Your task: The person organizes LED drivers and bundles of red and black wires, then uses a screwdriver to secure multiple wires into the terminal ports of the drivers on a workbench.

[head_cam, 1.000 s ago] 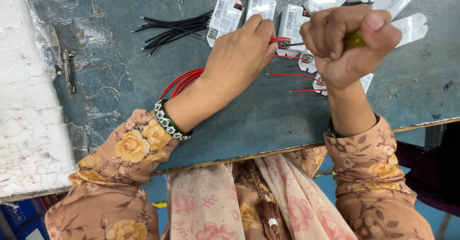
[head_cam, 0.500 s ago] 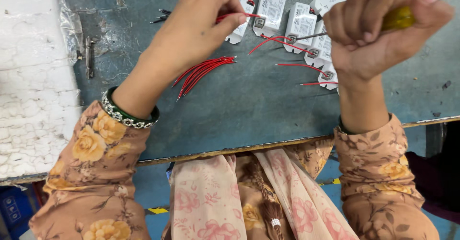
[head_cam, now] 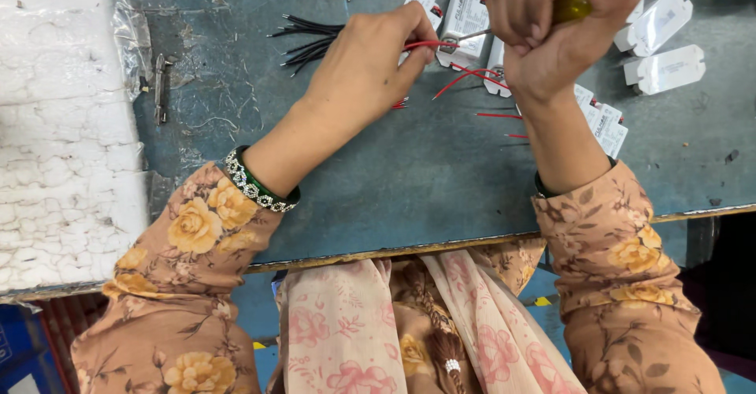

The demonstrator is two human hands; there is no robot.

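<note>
My left hand (head_cam: pixel 370 63) pinches a red wire (head_cam: pixel 424 45) and holds its end at a small white box-shaped module (head_cam: pixel 463 24) on the blue-grey table (head_cam: pixel 409 181). My right hand (head_cam: pixel 555 32) is fisted around a screwdriver with a yellow-green handle (head_cam: pixel 573 4). Its metal shaft (head_cam: pixel 472 38) points left, with the tip at the module where the wire meets it. More red wires (head_cam: pixel 472 79) trail out from under my hands.
A bundle of black wires (head_cam: pixel 311 40) lies at the back left of the table. Several white modules (head_cam: pixel 661 44) are scattered at the back right and beside my right wrist (head_cam: pixel 602 122). A white foam slab wrapped in plastic (head_cam: pixel 63 126) fills the left side.
My left hand has moved right with the red wire, up to the white module. My right hand with the screwdriver has come down so that its tip meets the wire end.
</note>
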